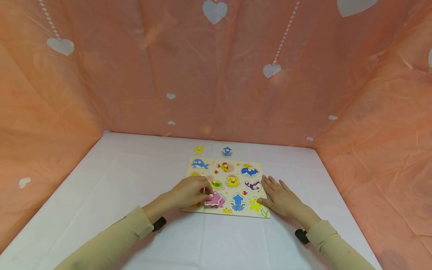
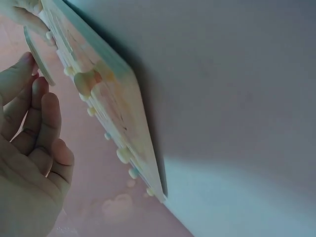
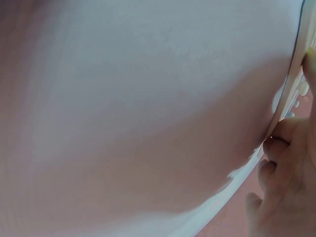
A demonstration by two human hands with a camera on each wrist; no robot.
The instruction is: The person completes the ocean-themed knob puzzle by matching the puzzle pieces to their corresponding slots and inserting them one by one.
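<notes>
My left hand (image 1: 192,191) pinches a pink puzzle piece (image 1: 213,199) by its knob, over the matching pink picture at the front of the wooden puzzle board (image 1: 266,215). In the left wrist view the piece (image 2: 39,57) stands tilted between thumb and fingertips, apart from the board (image 2: 133,113). At the board's right edge rests my right hand (image 1: 281,197), fingers extended, its thumb by the yellow star picture (image 1: 255,204). The right wrist view shows the fingers (image 3: 284,148) against the board's side. Part of the board's left side is hidden behind my left hand.
Beyond the board's far edge lie a yellow star piece (image 1: 199,150) and a blue squid piece (image 1: 227,152). Several knobbed sea-animal pieces, such as a whale (image 1: 249,171) and an octopus (image 1: 233,181), sit in the board. Orange cloth walls (image 1: 216,93) enclose the white table (image 1: 135,161).
</notes>
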